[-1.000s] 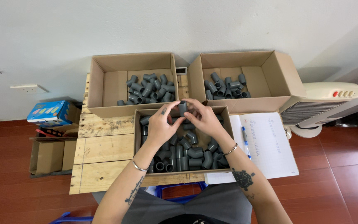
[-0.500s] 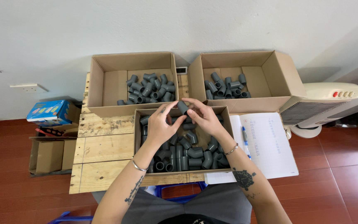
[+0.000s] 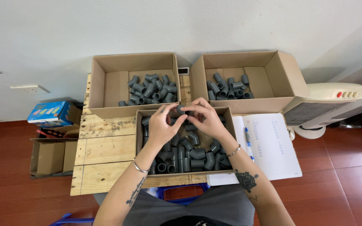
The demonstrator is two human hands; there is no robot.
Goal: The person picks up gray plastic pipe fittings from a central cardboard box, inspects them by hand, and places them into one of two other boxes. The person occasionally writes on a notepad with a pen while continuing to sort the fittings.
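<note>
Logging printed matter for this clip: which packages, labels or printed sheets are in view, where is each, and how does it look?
Blue carton: far left, on a stack beside the table; flat, rectangular, multicoloured print.
Brown cardboard box: on the floor below the blue carton; plain.
Printed sheet: right of the near box of grey pipe fittings; white, lined, with a blue pen on its left edge.
Three open cardboard boxes on the table: no labels visible.

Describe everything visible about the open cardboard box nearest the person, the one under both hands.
The near brown cardboard box is open-topped and rectangular, with plain corrugated walls. It sits on the pale wooden plank table in front of two similar boxes. It holds a loose heap of grey plastic pipe elbow fittings, lying at all angles. The left hand and right hand hover over its far end, pinching one grey fitting between them. Its right wall lies beside a white notebook.
</note>
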